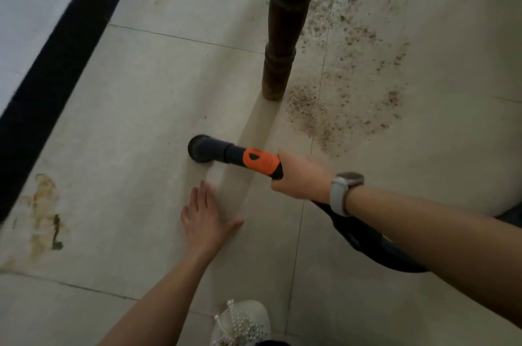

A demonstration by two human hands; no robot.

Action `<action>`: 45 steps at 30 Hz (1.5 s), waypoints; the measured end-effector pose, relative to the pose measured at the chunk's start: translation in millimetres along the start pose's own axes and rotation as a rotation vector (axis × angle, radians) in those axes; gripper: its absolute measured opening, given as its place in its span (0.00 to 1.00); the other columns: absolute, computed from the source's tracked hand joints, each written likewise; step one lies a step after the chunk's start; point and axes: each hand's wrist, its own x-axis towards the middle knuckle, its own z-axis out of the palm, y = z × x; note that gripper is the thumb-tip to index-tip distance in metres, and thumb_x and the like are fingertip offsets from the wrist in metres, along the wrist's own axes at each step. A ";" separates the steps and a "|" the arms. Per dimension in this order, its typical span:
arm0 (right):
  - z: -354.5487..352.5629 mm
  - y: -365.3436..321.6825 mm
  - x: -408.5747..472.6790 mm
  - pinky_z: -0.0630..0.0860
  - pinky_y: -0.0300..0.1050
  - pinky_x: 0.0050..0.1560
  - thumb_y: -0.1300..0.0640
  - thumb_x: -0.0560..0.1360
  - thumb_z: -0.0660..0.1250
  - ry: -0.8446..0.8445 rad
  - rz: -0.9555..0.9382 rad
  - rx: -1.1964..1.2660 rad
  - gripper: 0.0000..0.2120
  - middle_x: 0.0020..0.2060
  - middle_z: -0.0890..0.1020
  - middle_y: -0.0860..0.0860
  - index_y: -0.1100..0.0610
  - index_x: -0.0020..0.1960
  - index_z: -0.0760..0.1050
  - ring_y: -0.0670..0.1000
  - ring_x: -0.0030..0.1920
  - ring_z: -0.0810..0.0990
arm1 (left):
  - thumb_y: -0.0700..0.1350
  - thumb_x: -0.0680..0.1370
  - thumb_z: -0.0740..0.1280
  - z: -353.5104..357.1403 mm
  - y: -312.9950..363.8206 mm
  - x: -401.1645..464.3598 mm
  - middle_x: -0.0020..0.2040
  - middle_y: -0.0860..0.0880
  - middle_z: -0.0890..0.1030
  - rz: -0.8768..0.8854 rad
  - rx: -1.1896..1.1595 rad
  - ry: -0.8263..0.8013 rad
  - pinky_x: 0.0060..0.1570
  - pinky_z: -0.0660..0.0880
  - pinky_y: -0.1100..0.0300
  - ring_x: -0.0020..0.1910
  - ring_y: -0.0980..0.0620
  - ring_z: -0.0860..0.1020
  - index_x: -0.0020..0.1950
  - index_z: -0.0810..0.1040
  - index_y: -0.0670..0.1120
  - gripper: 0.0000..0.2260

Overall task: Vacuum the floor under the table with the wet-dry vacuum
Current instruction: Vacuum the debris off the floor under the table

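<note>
While the right hand has its fingers curled tight round the vacuum hose handle, the round black nozzle sits on the pale tile floor, a bit left of the dark wooden table leg and on bare tile, not on the mess. Left hand is flat w/ fingers straight and spread, holding nothing, looks like it's resting on or just above the tile just below the nozzle, can't tell 100% if it touches. So imo we're at the start of the suction step, nozzle down but the crumb patch is basically untouched, spread right of the leg and running back under the table. Next move prob needs swinging the nozzle right, past the front of the leg, w/o knocking it, then slow passes thru the debris. Black hose trails back under the right forearm, so watch the slack. Count: 1 nozzle, 1 hose, 1 table leg fully in view, 2 hands, 1 watch on the right wrist, 1 beaded white shoe, 1 rusty stain at left.
</note>
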 end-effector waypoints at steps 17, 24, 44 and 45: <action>-21.8 91.2 -41.1 0.71 0.47 0.41 0.51 0.73 0.64 0.246 0.256 -0.084 0.14 0.47 0.79 0.58 0.58 0.55 0.70 0.60 0.47 0.79 | 0.59 0.73 0.67 -0.3 43.5 -2.2 0.78 0.47 0.45 0.111 0.060 -0.075 0.72 0.53 0.46 0.76 0.42 0.45 0.76 0.49 0.50 0.40; -23.8 127.0 -71.0 0.70 0.45 0.40 0.52 0.73 0.64 0.250 0.300 -0.082 0.12 0.45 0.79 0.57 0.57 0.52 0.69 0.58 0.43 0.77 | 0.57 0.75 0.66 4.3 78.3 -7.6 0.77 0.44 0.41 0.251 0.146 -0.170 0.73 0.50 0.44 0.76 0.40 0.42 0.77 0.46 0.50 0.39; -15.4 179.5 -122.2 0.70 0.46 0.40 0.52 0.74 0.63 0.333 0.406 -0.127 0.12 0.46 0.80 0.57 0.57 0.53 0.68 0.61 0.45 0.79 | 0.60 0.77 0.61 25.9 110.3 -19.3 0.78 0.51 0.44 0.445 0.275 -0.139 0.73 0.49 0.47 0.77 0.46 0.44 0.77 0.48 0.55 0.34; -15.5 175.5 -118.0 0.70 0.46 0.40 0.52 0.74 0.63 0.332 0.399 -0.120 0.12 0.46 0.80 0.57 0.57 0.54 0.68 0.61 0.46 0.79 | 0.60 0.77 0.61 25.2 107.7 -18.6 0.78 0.50 0.43 0.445 0.275 -0.136 0.73 0.49 0.48 0.77 0.46 0.43 0.77 0.48 0.56 0.34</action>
